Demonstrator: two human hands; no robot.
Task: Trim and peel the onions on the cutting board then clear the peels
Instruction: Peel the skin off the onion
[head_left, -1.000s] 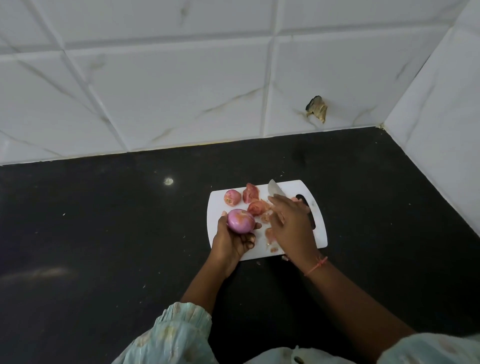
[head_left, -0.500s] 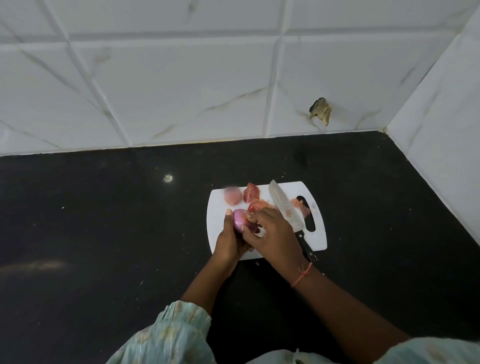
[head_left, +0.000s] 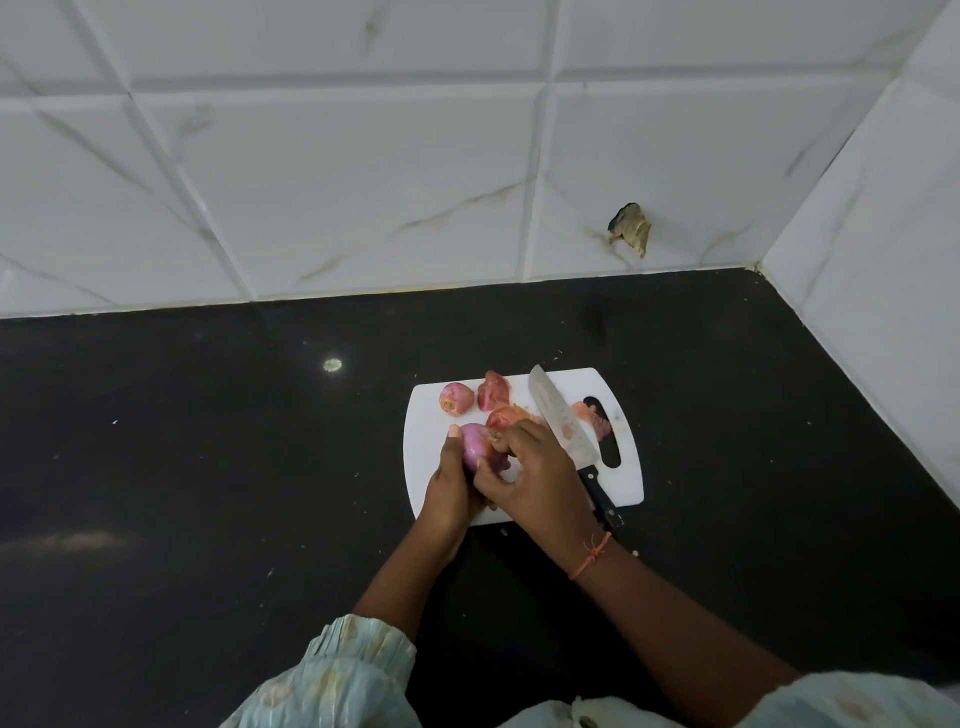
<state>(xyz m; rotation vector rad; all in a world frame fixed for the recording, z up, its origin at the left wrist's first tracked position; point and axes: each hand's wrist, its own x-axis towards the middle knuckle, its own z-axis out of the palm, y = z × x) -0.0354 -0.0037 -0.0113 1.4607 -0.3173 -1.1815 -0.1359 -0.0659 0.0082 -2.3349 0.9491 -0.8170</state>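
Note:
My left hand (head_left: 451, 480) grips a purple-pink onion (head_left: 475, 444) over the near left part of the white cutting board (head_left: 621, 480). My right hand (head_left: 535, 475) is against the onion's right side, its fingertips pinching at the skin. A second onion (head_left: 456, 398) lies at the board's far left corner. Reddish peels (head_left: 492, 391) lie beside it, with more peel (head_left: 508, 415) behind my right fingers. A knife (head_left: 558, 421) rests diagonally on the board, its black handle passing under my right wrist.
The board sits on a black countertop (head_left: 208, 467) in a corner of white tiled walls (head_left: 363, 182). Small peel scraps (head_left: 592, 418) lie near the board's handle slot. A chipped spot (head_left: 629, 234) marks the back wall. Crumbs dot the counter near the board's front edge.
My right hand left the knife area and came across to the onion in my left hand. The knife now lies uncovered on the board.

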